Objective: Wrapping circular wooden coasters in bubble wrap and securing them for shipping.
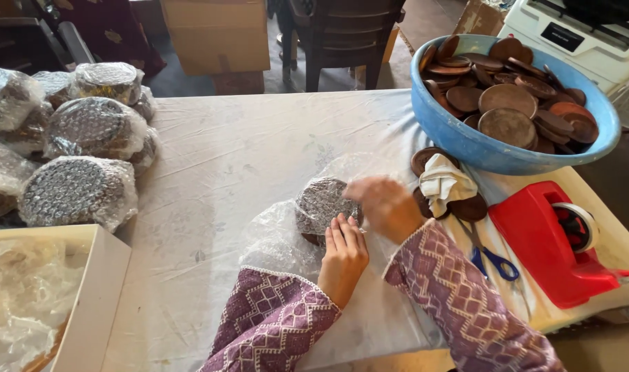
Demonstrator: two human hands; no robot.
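A brown disc point(321, 207) lies near the middle of the bench point(245, 158), half covered by a sheet of bubble wrap point(276, 238) spread under and around it. The left hand point(343, 258) rests flat on the wrap just below the disc, its fingers point(342, 231) straight, close together and touching the disc's near edge; they grip nothing. The right hand point(385, 205) sits at the disc's right side, blurred, so I cannot tell whether its fingers are closed on the wrap or only touching it. Both sleeves are purple with a white pattern.

Just right of the disc a crumpled white cloth point(444, 184) lies on a few loose discs point(470, 207). Beyond those, further right, stands a red tape dispenser point(552, 244), with blue-handled scissors point(492, 260) between it and the right forearm. Up and to the right of the disc, a blue bowl point(466, 141) is heaped with more brown discs. Well to the left of the disc, a pile of wrapped bundles point(80, 189) sits at the bench's edge, and below them an open white box point(94, 289) holds more bubble wrap. Behind the bench, far from the disc, are a dark chair point(342, 34) and a cardboard box point(218, 34).
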